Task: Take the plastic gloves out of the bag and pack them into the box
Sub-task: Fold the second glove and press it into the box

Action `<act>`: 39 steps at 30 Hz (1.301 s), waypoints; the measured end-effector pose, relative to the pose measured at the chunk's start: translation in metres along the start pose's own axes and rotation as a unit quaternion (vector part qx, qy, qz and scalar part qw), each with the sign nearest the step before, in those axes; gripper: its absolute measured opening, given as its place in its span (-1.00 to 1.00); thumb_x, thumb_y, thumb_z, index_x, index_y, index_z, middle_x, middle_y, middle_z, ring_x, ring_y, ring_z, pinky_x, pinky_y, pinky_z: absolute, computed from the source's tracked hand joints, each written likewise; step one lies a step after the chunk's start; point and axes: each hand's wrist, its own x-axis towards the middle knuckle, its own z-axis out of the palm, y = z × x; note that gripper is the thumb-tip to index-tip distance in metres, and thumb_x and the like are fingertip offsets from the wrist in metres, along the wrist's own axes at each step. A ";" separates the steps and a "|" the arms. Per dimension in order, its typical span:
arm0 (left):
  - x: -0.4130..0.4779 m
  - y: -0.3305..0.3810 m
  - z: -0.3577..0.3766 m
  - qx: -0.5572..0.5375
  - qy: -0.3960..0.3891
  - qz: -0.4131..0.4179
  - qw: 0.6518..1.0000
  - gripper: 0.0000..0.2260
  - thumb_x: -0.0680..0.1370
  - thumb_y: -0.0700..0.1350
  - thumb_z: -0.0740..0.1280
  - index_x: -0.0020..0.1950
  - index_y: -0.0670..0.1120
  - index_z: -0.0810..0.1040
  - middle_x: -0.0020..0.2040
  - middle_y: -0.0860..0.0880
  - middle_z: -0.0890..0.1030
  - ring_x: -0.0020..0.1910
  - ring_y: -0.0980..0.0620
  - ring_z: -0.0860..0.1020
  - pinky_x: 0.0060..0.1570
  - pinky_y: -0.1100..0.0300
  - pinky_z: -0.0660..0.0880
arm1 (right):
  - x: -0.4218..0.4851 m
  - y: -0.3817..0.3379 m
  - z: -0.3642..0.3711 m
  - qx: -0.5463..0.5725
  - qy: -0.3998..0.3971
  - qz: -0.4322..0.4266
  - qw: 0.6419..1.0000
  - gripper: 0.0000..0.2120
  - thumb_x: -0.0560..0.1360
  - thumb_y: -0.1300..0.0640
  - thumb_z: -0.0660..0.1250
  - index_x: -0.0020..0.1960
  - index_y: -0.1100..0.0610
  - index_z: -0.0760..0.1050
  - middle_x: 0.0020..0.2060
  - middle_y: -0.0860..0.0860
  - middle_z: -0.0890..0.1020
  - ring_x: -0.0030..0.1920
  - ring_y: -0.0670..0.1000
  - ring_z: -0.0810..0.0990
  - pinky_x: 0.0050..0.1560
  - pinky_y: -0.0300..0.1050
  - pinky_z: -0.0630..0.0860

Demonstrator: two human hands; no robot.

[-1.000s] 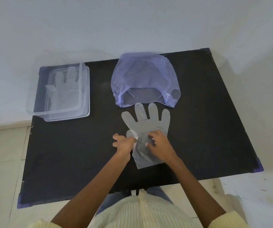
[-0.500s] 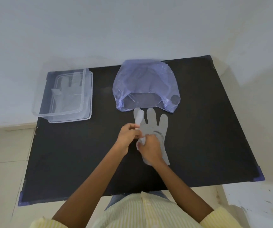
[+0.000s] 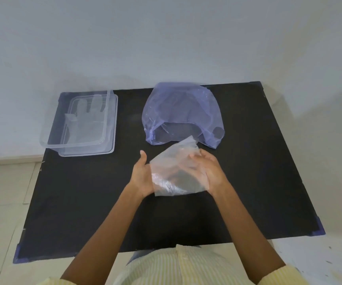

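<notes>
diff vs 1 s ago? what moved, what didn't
The glove, flat on the table with fingers spread a second ago, is now folded and lifted between both hands: left hand at its left edge, right hand at its right. Unchanged: bag, box with a glove inside.

Both hands hold a folded clear glove (image 3: 176, 171) above the black table (image 3: 83, 202). The left hand (image 3: 142, 177) cups its left edge, thumb up; the right hand (image 3: 209, 173) lies against its right side, fingers (image 3: 194, 156) curled over the film. Just beyond the glove a blue bag (image 3: 181, 112) lies on the table, mouth toward the person. At the far left corner stands a clear box (image 3: 79, 122) with a flat glove inside (image 3: 84, 120).
</notes>
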 end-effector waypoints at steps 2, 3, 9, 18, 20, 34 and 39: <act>-0.001 0.007 -0.004 0.017 0.003 -0.010 1.000 -0.19 0.44 0.44 -0.03 0.26 -0.22 0.48 0.17 -0.27 0.60 0.20 -0.28 0.51 0.14 -0.18 0.43 | 0.004 0.013 -0.013 0.068 0.014 0.027 0.997 -0.84 0.55 0.35 0.20 0.06 0.27 0.52 -0.01 0.20 0.61 0.02 0.21 0.60 0.13 0.09 0.55; -0.001 0.007 -0.007 0.038 0.020 -0.023 0.999 -0.19 0.43 0.45 0.01 0.26 -0.21 0.48 0.20 -0.25 0.58 0.19 -0.26 0.51 0.13 -0.15 0.45 | 0.004 0.019 -0.016 0.099 0.024 0.044 0.994 -0.80 0.55 0.37 0.18 0.14 0.31 0.49 0.02 0.22 0.61 0.04 0.20 0.60 0.10 0.07 0.57; -0.001 -0.014 -0.009 0.149 0.113 -0.075 0.980 -0.71 0.51 0.14 0.28 0.00 -0.08 0.52 -0.09 -0.10 0.61 -0.08 -0.06 0.56 0.05 0.09 0.48 | -0.002 0.046 -0.032 0.116 0.093 0.157 0.976 -0.70 0.51 0.44 0.22 0.24 0.35 0.43 0.04 0.20 0.60 -0.02 0.17 0.62 -0.12 -0.03 0.62; 0.032 0.009 0.039 0.435 0.099 0.080 0.892 -0.83 0.48 -0.39 0.29 0.04 -0.25 0.53 -0.12 -0.17 0.54 -0.23 -0.02 0.51 -0.24 0.19 0.48 | -0.009 0.056 -0.036 0.174 0.038 0.185 0.966 -0.39 0.33 0.48 0.40 0.30 0.15 0.31 0.22 0.23 0.50 0.02 0.19 0.64 -0.13 0.01 0.68; 0.028 0.011 0.061 0.563 0.059 0.117 0.816 -0.73 0.47 -0.36 0.31 0.15 -0.20 0.49 -0.01 -0.15 0.54 -0.08 -0.05 0.53 -0.08 0.15 0.51 | -0.011 0.064 -0.025 0.198 0.010 0.205 0.959 -0.42 0.34 0.49 0.38 0.28 0.15 0.33 0.13 0.21 0.57 -0.07 0.16 0.68 -0.13 0.02 0.67; -0.029 0.097 0.049 0.499 -0.005 0.140 0.855 -0.71 0.50 -0.39 0.21 0.16 -0.14 0.48 -0.15 -0.09 0.51 -0.20 0.02 0.48 -0.18 0.19 0.48 | 0.017 0.048 0.046 0.246 -0.099 0.091 0.960 -0.59 0.32 0.16 0.44 0.15 0.10 0.46 0.12 0.08 0.59 0.16 0.09 0.53 0.36 0.13 0.34; -0.041 0.138 0.041 0.550 -0.012 0.152 0.821 -0.51 0.45 -0.33 0.26 0.37 -0.08 0.37 -0.16 -0.14 0.49 -0.26 0.02 0.46 -0.26 0.26 0.49 | 0.037 0.037 0.099 0.264 -0.073 0.038 0.961 -0.21 -0.14 0.05 0.68 0.03 0.17 0.50 0.02 0.09 0.59 0.06 0.04 0.59 0.14 -0.09 0.56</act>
